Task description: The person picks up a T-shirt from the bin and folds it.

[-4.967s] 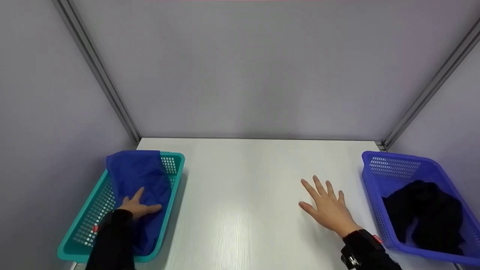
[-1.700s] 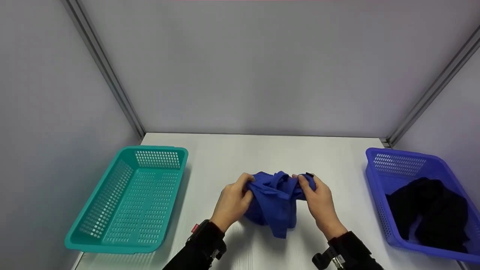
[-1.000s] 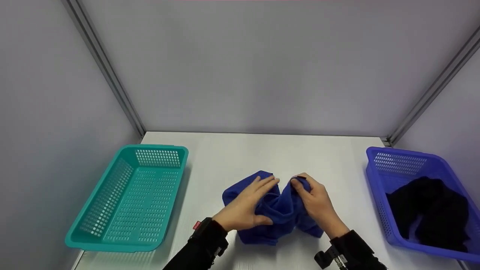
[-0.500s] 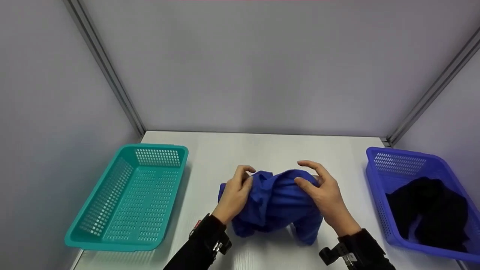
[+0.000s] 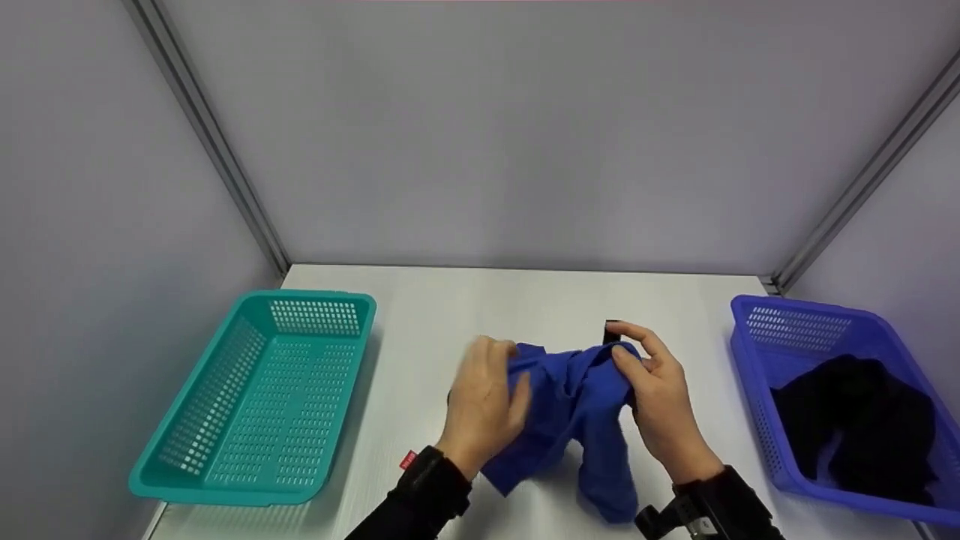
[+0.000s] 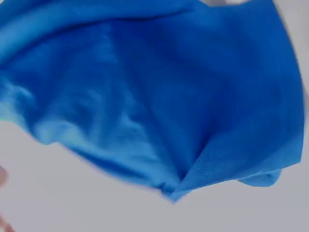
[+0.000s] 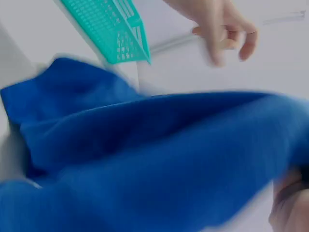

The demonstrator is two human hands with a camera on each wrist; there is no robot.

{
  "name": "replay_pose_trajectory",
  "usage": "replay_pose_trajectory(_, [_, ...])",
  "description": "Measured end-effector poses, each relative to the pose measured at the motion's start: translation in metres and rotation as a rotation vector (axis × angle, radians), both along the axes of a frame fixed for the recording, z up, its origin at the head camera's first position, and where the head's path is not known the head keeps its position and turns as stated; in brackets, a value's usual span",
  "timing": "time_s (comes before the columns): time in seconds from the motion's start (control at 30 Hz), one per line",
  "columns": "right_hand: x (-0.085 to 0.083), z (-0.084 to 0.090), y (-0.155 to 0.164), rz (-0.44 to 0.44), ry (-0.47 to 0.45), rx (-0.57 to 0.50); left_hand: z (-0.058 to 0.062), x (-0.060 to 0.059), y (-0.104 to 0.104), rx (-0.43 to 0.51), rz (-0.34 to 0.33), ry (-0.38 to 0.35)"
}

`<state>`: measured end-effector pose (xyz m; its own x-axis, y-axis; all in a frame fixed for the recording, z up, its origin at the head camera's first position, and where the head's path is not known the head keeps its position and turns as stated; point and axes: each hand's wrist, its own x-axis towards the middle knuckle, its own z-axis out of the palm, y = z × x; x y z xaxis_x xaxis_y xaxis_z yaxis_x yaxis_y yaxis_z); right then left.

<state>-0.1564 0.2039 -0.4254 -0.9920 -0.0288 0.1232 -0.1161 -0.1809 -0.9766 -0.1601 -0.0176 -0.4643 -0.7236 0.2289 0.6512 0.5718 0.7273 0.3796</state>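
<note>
A crumpled blue garment (image 5: 562, 397) hangs over the white table between my hands, with one loose part trailing down toward me. My right hand (image 5: 664, 397) pinches its upper right edge between thumb and fingers, where a small black tag (image 5: 612, 331) stands up. My left hand (image 5: 484, 397) overlaps the garment's left side in the head view, blurred. In the right wrist view this left hand (image 7: 222, 29) hangs apart from the cloth, fingers loosely bent around nothing. The left wrist view is filled by the garment (image 6: 159, 96), showing a seam and a wide hemmed end.
A teal perforated basket (image 5: 225, 491) with nothing in it stands at the left of the table (image 5: 435, 307). At the right, a purple-blue basket (image 5: 795, 319) holds black cloth (image 5: 862, 427). Grey panels (image 5: 525, 135) enclose the back and sides.
The garment left the teal basket for the middle of the table and was turned about in both hands. Within the last half second my left hand let go; the right kept a pinch on the edge.
</note>
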Motion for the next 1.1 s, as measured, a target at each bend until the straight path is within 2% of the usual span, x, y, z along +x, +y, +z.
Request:
replay_pose_trajectory(0.07, [0.004, 0.0, -0.005, 0.073, -0.009, -0.038, 0.006, 0.012, 0.008, 0.046, -0.144, -0.106])
replay_pose_trajectory(0.1, [0.007, 0.001, -0.008, 0.122, -0.013, -0.049, 0.009, 0.017, 0.012, 0.068, -0.202, -0.18])
replay_pose_trajectory(0.13, [0.009, 0.001, -0.01, 0.179, -0.015, -0.05, 0.011, 0.022, 0.016, 0.083, -0.233, -0.253])
replay_pose_trajectory(0.2, [0.013, 0.003, -0.014, 0.306, 0.005, -0.027, 0.013, 0.024, 0.02, 0.129, -0.236, -0.361])
replay_pose_trajectory(0.27, [0.016, 0.005, -0.016, 0.413, 0.059, 0.029, 0.014, 0.021, 0.02, 0.197, -0.21, -0.385])
replay_pose_trajectory(0.33, [0.017, 0.006, -0.016, 0.447, 0.182, 0.116, 0.014, 0.015, 0.014, 0.249, -0.203, -0.36])
replay_pose_trajectory(0.37, [0.017, 0.006, -0.016, 0.42, 0.264, 0.165, 0.015, 0.014, 0.011, 0.271, -0.21, -0.358])
replay_pose_trajectory(0.47, [0.013, 0.004, -0.013, 0.241, 0.522, 0.383, 0.02, 0.01, 0.001, 0.292, -0.268, -0.355])
replay_pose_trajectory(0.53, [0.01, 0.0, -0.012, 0.168, 0.624, 0.525, 0.025, 0.009, -0.003, 0.249, -0.323, -0.344])
replay_pose_trajectory(0.6, [0.009, -0.004, -0.011, 0.224, 0.652, 0.64, 0.03, 0.009, -0.005, 0.176, -0.37, -0.3])
replay_pose_trajectory(0.67, [0.007, -0.01, -0.012, 0.352, 0.627, 0.693, 0.035, 0.01, -0.006, 0.089, -0.404, -0.233])
replay_pose_trajectory(0.73, [0.006, -0.015, -0.013, 0.435, 0.552, 0.704, 0.04, 0.012, -0.007, 0.014, -0.424, -0.168])
replay_pose_trajectory(0.8, [0.005, -0.02, -0.012, 0.462, 0.508, 0.681, 0.043, 0.013, -0.007, -0.027, -0.449, -0.119])
replay_pose_trajectory(0.9, [0.003, -0.025, -0.01, 0.473, 0.488, 0.657, 0.045, 0.012, -0.009, -0.011, -0.474, -0.076])
replay_pose_trajectory(1.1, [-0.001, -0.026, -0.004, 0.446, 0.593, 0.662, 0.05, 0.006, -0.017, 0.06, -0.476, 0.011])
